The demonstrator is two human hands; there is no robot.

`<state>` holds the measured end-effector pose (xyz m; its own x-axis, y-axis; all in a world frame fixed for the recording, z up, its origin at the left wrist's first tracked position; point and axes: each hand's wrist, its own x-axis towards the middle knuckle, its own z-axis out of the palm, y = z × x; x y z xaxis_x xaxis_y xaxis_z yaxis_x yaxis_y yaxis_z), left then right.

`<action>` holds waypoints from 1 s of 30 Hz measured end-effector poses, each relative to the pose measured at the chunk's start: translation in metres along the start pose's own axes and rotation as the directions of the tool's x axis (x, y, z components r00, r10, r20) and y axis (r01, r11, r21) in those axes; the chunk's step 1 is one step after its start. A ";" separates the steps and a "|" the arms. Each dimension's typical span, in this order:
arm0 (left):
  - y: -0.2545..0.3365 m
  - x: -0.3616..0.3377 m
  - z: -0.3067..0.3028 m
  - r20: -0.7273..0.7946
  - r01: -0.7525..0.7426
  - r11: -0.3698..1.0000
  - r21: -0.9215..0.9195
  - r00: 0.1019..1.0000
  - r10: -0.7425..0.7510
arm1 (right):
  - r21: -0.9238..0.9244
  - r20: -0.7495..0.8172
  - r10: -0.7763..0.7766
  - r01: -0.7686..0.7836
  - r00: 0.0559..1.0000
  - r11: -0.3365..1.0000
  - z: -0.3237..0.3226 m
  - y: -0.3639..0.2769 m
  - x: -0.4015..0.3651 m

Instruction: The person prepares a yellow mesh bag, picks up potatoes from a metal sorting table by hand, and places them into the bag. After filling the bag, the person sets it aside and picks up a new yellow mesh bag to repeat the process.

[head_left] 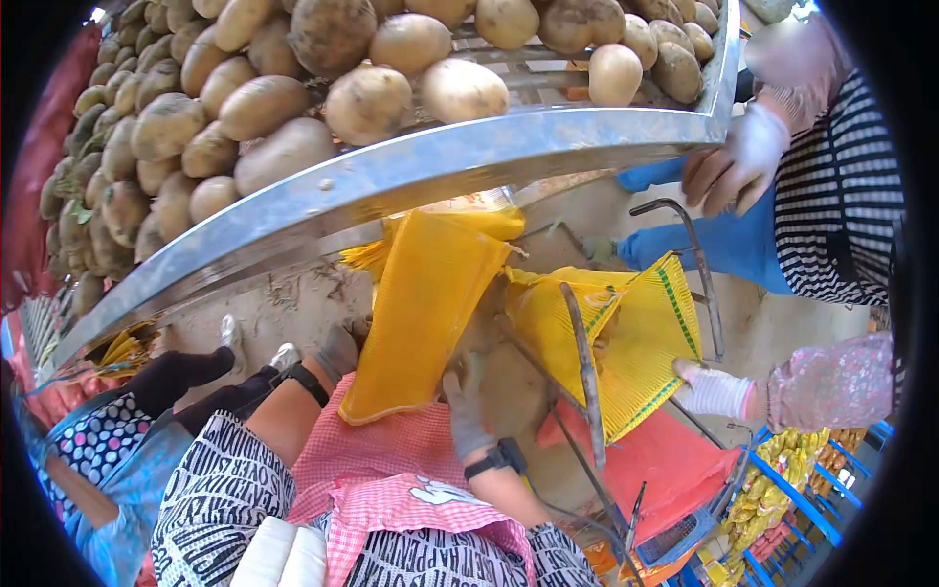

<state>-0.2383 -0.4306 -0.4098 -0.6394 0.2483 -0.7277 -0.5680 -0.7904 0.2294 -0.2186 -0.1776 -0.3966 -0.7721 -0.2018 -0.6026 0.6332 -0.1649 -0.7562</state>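
A flat yellow mesh bag [421,303] stretches from below the metal table's edge down to my lap, over a red checked apron [333,450]. My left hand [340,350], in a grey glove, is at the bag's left edge, its fingers partly hidden behind the mesh. On the other side my right hand [468,396], also grey-gloved, is beside the bag's right edge with thumb and fingers apart. More yellow bags [469,223] lie behind the upper end. To the right, another yellow mesh bag [636,333] hangs spread on a metal frame [585,372].
Potatoes [367,103] cover the slatted table with a metal rim [440,142]. At right, a co-worker's gloved hand [719,389] touches the framed bag; another gloved hand [748,161] is near the table corner. A red bag [655,470] and blue racks [792,499] stand lower right.
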 end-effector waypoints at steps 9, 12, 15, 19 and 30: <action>0.048 0.025 0.082 0.122 -0.214 0.972 -0.097 0.967 0.225 | 0.653 0.203 0.126 -0.230 0.971 0.722 0.059 -0.093 0.050; 0.085 0.025 0.108 0.198 -0.121 0.953 -0.279 0.964 0.180 | 0.659 0.216 0.112 -0.230 0.970 0.716 0.062 -0.140 0.046; 0.123 0.024 0.112 0.199 -0.136 0.959 -0.249 0.962 0.189 | 0.781 0.233 0.178 -0.292 0.956 0.552 0.069 -0.147 0.032; 0.156 0.025 0.107 0.127 -0.227 0.960 -0.166 0.960 0.249 | 0.795 0.236 0.132 -0.269 0.963 0.544 0.080 -0.143 0.025; 0.143 0.023 0.086 -0.050 -0.384 0.921 0.062 0.921 0.387 | 0.165 0.396 -0.258 0.208 0.881 0.964 0.137 -0.172 0.067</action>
<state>-0.3791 -0.4900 -0.3381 -0.7822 -0.1054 -0.6140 -0.3105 -0.7885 0.5309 -0.3719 -0.2948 -0.2714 -0.8231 -0.5171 -0.2347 0.4582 -0.3608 -0.8123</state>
